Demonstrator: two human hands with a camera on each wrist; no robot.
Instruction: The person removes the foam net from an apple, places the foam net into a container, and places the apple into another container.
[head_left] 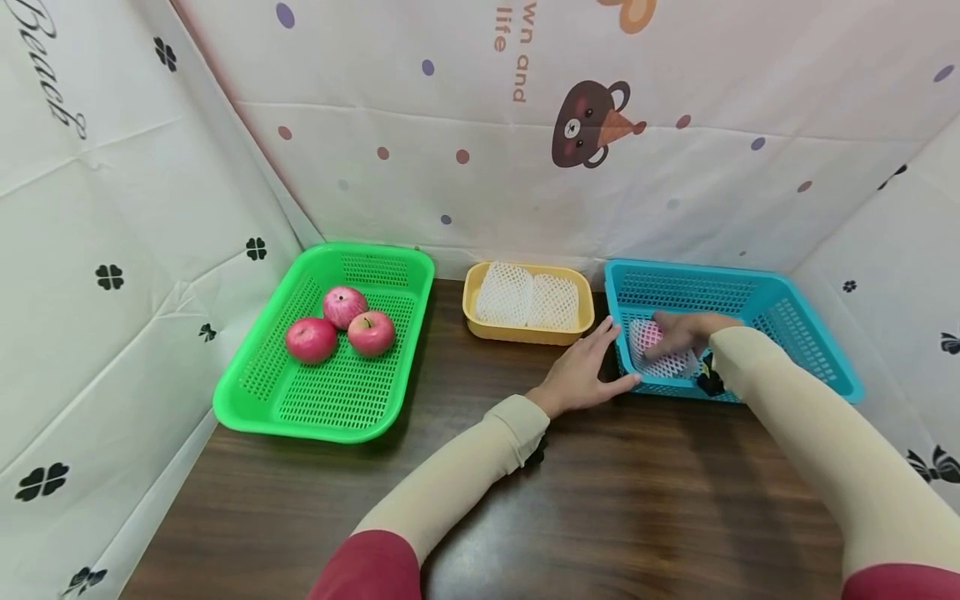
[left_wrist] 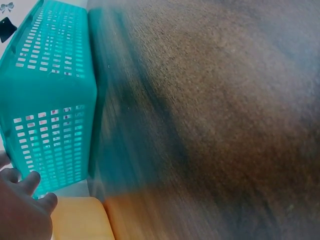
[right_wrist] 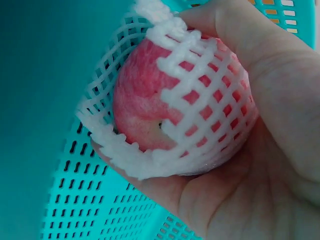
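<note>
Inside the blue basket (head_left: 806,333), near its left end, my right hand (head_left: 686,332) grips a red apple (right_wrist: 145,95) wrapped in a white foam net (right_wrist: 207,100). In the right wrist view the thumb and fingers curl round the netted fruit, and part of its bare skin shows through the net's mouth. My left hand (head_left: 581,371) rests with spread, extended fingers at the basket's left front corner, its fingertips touching the rim. The left wrist view shows those fingers (left_wrist: 31,182) beside the perforated basket wall.
A yellow tray (head_left: 528,335) holding white foam nets (head_left: 555,302) stands left of the blue basket. Farther left, a green basket (head_left: 330,412) holds three red apples (head_left: 371,333). Patterned cloth (head_left: 420,158) hangs behind the brown wooden table (head_left: 600,500).
</note>
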